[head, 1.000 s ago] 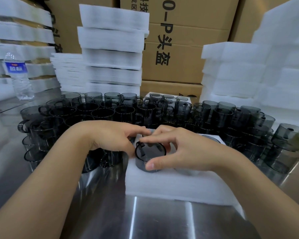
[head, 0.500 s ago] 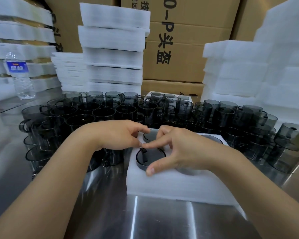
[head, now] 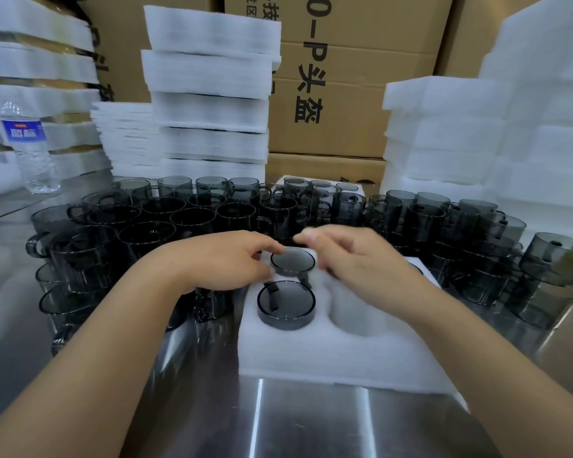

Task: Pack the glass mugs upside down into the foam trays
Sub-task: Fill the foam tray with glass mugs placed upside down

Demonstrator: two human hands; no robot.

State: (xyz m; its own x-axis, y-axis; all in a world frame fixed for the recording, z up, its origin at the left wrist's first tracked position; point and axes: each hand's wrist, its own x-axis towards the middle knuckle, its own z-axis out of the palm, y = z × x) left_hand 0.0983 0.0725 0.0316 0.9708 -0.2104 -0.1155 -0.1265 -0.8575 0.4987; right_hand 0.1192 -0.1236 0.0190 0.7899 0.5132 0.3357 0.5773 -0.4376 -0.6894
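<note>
A white foam tray (head: 328, 355) lies on the steel table in front of me. Two smoky grey glass mugs sit upside down in its left pockets: the near mug (head: 286, 304) and the far mug (head: 292, 261). The near right pocket (head: 354, 312) holds nothing. My left hand (head: 225, 262) rests beside the far mug, its fingertips at the mug's left edge. My right hand (head: 358, 259) hovers blurred over the far right pocket, fingers loosely bent and holding nothing. A dark rim (head: 414, 268) peeks out behind it.
Several loose grey mugs (head: 166, 219) crowd the table to the left, behind and to the right (head: 477, 246) of the tray. A filled tray (head: 321, 188) sits further back. Foam stacks (head: 209, 94), cardboard boxes (head: 328, 94) and a water bottle (head: 30, 150) stand behind.
The near mug has been pushed down into its pocket and released. Both hands have lifted and moved back toward the far row; the right hand is in motion.
</note>
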